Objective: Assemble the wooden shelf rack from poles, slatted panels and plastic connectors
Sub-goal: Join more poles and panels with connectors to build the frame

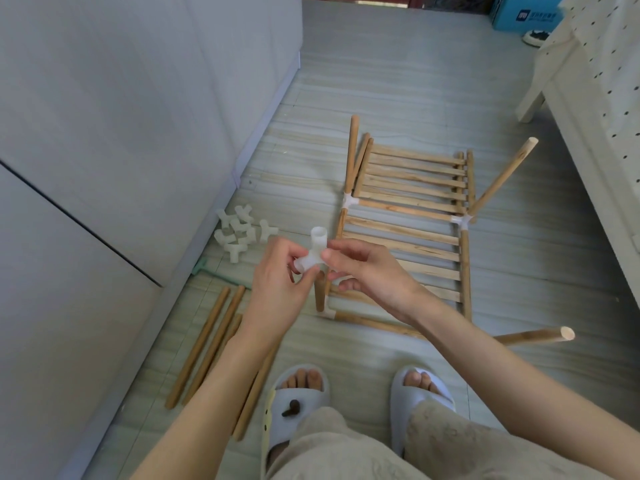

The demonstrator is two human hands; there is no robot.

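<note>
A white plastic connector (316,250) sits atop a short upright wooden pole (319,295) at the near left corner of the rack. My left hand (280,275) pinches it from the left and my right hand (360,271) grips it from the right. The partly built rack lies on the floor: a slatted panel (401,244) framed by poles, with connectors at its corners (350,201) and poles (502,178) sticking up. A second slatted panel (415,174) lies behind it. Loose poles (207,344) lie at the left. A heap of spare connectors (242,233) is beside the cabinet.
A grey cabinet (121,150) runs along the left. White pegboard furniture (595,98) stands at the right. A blue box (519,13) and a shoe (535,38) are at the far end. My feet in grey slippers (298,393) are at the bottom.
</note>
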